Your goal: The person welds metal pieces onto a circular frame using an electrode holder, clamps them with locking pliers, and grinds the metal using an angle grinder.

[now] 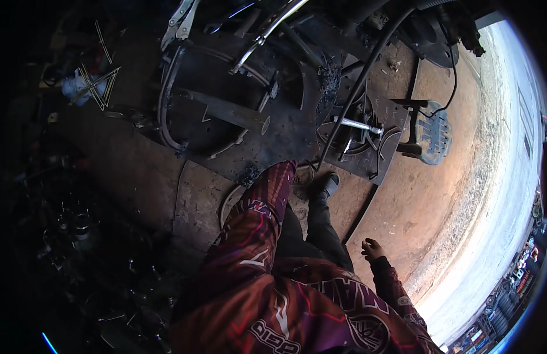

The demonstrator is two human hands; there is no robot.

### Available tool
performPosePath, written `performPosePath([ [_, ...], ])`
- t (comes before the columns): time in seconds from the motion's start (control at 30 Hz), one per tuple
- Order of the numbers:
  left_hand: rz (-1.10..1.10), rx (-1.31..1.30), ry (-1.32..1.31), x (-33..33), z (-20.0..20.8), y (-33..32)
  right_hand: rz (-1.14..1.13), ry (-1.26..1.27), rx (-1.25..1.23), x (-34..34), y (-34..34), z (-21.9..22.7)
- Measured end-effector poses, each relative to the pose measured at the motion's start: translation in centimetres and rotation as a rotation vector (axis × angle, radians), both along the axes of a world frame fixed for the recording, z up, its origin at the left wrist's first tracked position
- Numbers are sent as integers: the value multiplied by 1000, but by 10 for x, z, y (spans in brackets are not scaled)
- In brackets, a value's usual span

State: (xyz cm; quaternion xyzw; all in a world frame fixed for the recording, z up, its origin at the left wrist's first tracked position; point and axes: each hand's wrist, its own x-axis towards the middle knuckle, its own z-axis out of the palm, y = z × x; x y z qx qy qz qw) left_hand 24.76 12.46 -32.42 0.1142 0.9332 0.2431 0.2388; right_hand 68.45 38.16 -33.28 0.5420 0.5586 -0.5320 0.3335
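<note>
My left arm, in a maroon patterned sleeve (267, 192), reaches forward to the near edge of a dark metal worktable (285, 141). The left hand itself is hidden beyond the cuff, so its fingers do not show. Low at my right side hangs my right hand (372, 250), fingers loosely bent and apart, holding nothing. On the table ahead lies a bent metal bar frame (165, 106), with a metal pipe (229, 112) across it. Locking pliers (180, 25) sit at the frame's far left. A shiny T-headed metal tool (359, 124) rests on a plate with curved bars.
A black cable (368, 71) runs down across the table. Right of it stands a plastic stool (433, 134). Thin rods (99, 88) lie crossed at far left. Dark, jumbled metal parts (81, 224) fill the lower left. My shoe (330, 184) is near the table edge.
</note>
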Motion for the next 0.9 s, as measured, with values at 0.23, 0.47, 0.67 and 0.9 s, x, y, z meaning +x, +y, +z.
performPosePath([
  [0.23, -25, 16, -5, 4, -1, 0, 43, 42, 26, -21, -3, 2],
  [0.47, -52, 34, 66, 3, -8, -22, 234, 338, 173, -123, -10, -41],
  [0.67, 98, -328, -151, 59, 7, -55, 386, 358, 536, -291, -20, -46],
  [0.9, 203, -30, 92, 129, 2, -127, 432, 79, 547, -359, -40, -18],
])
